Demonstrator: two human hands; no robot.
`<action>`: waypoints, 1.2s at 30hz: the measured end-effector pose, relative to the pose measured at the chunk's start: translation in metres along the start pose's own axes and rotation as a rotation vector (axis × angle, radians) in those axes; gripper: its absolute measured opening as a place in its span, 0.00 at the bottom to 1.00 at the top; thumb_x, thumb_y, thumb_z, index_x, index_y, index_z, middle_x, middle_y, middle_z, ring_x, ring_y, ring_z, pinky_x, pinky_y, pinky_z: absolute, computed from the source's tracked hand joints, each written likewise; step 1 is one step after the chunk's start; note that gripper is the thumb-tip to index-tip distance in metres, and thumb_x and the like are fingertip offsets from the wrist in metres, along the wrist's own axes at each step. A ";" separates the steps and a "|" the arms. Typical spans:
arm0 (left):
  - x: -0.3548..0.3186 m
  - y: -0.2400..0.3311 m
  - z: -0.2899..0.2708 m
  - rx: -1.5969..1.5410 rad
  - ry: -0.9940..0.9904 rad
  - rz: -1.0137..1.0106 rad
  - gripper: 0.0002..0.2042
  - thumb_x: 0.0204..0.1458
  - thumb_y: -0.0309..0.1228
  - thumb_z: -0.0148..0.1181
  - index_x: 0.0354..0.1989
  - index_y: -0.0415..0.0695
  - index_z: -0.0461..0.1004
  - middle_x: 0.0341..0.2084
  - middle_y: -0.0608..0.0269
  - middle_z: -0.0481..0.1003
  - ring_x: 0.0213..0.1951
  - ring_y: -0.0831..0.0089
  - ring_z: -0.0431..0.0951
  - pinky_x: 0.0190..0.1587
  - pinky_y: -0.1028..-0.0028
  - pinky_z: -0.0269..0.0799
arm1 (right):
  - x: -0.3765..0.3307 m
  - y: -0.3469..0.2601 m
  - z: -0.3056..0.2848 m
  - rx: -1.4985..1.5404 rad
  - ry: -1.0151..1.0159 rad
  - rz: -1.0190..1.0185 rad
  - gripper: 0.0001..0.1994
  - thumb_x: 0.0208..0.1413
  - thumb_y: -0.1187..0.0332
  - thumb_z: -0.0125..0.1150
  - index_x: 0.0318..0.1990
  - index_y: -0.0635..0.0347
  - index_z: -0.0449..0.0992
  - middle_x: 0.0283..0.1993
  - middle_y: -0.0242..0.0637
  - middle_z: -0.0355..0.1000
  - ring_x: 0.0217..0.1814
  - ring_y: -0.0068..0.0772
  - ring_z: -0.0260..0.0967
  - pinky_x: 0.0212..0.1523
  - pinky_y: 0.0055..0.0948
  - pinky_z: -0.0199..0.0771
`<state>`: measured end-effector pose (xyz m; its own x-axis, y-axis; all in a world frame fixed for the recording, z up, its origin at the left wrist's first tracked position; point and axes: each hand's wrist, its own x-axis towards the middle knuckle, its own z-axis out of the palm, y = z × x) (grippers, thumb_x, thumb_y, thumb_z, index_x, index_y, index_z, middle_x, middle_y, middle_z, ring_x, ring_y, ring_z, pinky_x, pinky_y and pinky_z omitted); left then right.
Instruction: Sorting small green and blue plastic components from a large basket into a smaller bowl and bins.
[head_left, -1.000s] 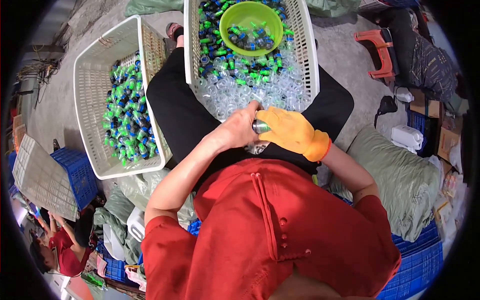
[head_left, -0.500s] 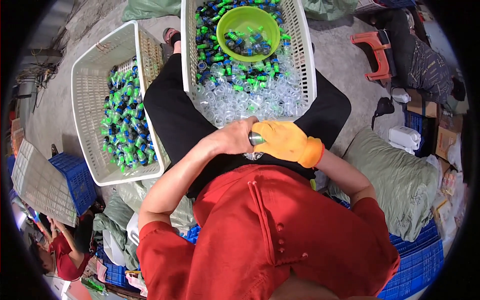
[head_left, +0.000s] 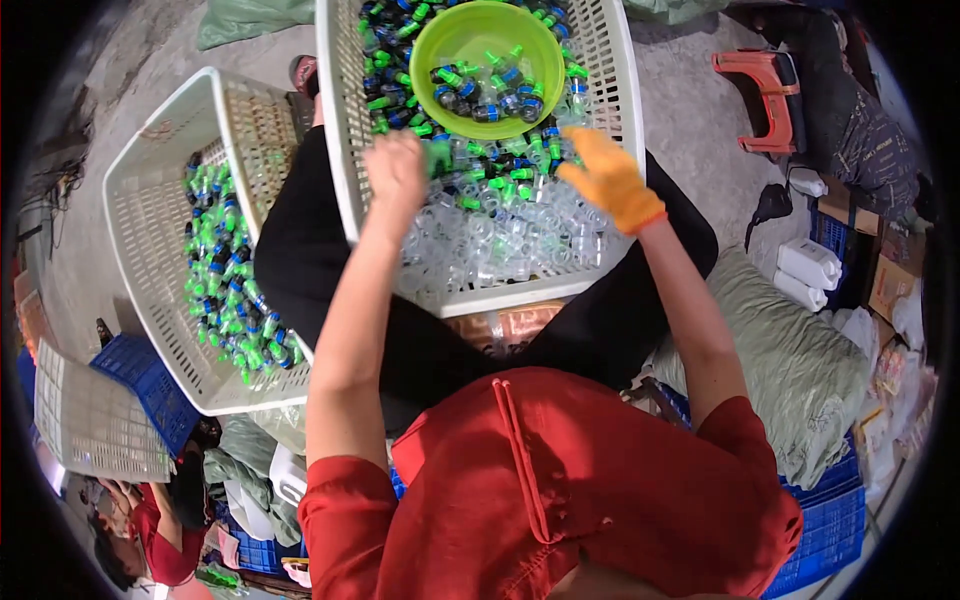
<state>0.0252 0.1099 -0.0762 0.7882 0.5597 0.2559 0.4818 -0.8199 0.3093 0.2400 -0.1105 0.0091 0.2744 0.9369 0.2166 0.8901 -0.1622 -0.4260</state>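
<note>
My left hand [head_left: 394, 172], bare and blurred by motion, is over the left side of the large white crate [head_left: 335, 130], its fingers curled in. A smeared green piece [head_left: 437, 156] shows against its fingers; its exact kind is not clear. My right hand [head_left: 612, 185], in an orange-yellow glove, is over the crate's right side, thumb and fingers apart, nothing visible between them. Below both hands lie many clear plastic cups or caps [head_left: 490, 235]. Beyond them are small dark bottle-like pieces with green tops and blue bands. A lime-green bowl [head_left: 422, 75] holding similar pieces rests on the pile.
A second white crate [head_left: 125, 235], with many green-topped pieces [head_left: 220, 265], stands to the left. An orange-red stool [head_left: 775, 105] is at the far right, a stuffed pale green sack [head_left: 770, 350] nearer. Blue crates [head_left: 820, 540] are behind me. Another person [head_left: 165, 530] sits at lower left.
My hands were together near my lap around a small dark cylindrical piece. They have separated and reached forward over the crate, left hand to the left, right hand to the right.
</note>
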 end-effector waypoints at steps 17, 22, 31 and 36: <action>-0.019 0.026 -0.065 -0.487 -0.183 -0.342 0.19 0.40 0.24 0.64 0.45 0.41 0.71 0.31 0.53 0.79 0.29 0.57 0.79 0.33 0.63 0.73 | 0.015 0.051 0.026 -0.383 -0.169 0.117 0.16 0.40 0.72 0.60 0.41 0.56 0.68 0.40 0.40 0.70 0.40 0.44 0.68 0.37 0.38 0.68; -0.050 0.073 -0.130 -1.416 -0.453 -0.734 0.19 0.47 0.24 0.63 0.50 0.40 0.73 0.29 0.62 0.77 0.29 0.77 0.74 0.31 0.80 0.71 | -0.004 -0.010 -0.015 -0.122 -0.001 -0.021 0.16 0.44 0.73 0.59 0.44 0.57 0.69 0.41 0.38 0.70 0.38 0.41 0.69 0.38 0.34 0.68; -0.097 0.097 -0.168 -1.577 -0.538 -0.619 0.19 0.48 0.23 0.61 0.51 0.39 0.73 0.25 0.65 0.74 0.22 0.81 0.68 0.27 0.82 0.69 | -0.048 -0.149 -0.069 0.547 -0.118 0.017 0.11 0.51 0.77 0.55 0.43 0.62 0.72 0.40 0.35 0.69 0.34 0.32 0.67 0.38 0.25 0.67; -0.110 0.097 -0.189 -1.503 -0.570 -0.593 0.18 0.49 0.23 0.61 0.51 0.38 0.73 0.23 0.67 0.72 0.20 0.82 0.66 0.24 0.83 0.67 | -0.058 -0.166 -0.072 0.584 -0.107 0.081 0.11 0.50 0.79 0.55 0.43 0.63 0.73 0.41 0.36 0.70 0.35 0.34 0.68 0.38 0.24 0.68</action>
<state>-0.0867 -0.0082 0.0987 0.8354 0.3383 -0.4332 0.2428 0.4800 0.8430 0.1027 -0.1599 0.1305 0.2681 0.9595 0.0869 0.5119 -0.0655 -0.8565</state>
